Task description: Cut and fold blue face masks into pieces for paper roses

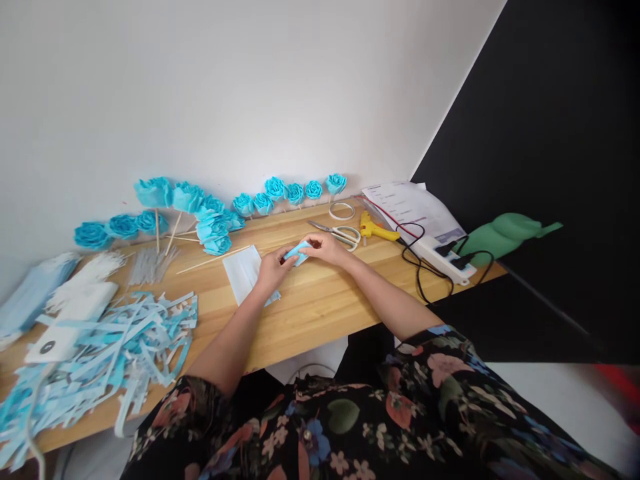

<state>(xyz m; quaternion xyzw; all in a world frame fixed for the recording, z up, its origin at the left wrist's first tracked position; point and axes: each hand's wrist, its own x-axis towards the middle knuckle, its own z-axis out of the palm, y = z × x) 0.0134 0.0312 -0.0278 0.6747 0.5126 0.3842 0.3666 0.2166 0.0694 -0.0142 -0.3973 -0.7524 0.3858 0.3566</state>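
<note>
Wooden bench (310, 313) against a white wall, left hand (273, 270) and right hand (327, 248) each with grip pinched on a blue folded piece (299, 251) at mid-bench, scissors (340, 233) just behind, blue strips (115, 347) heaped near left, bare wood toward the near edge.

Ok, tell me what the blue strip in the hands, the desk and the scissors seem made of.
The strip: soft matte sheet, likely non-woven fabric or paper; it folds between the left hand and right hand. The desk: pale wood, satin finish; grain lines and plank seams show. The scissors: shiny metal blades by their glint; white loops, probably plastic.
</note>
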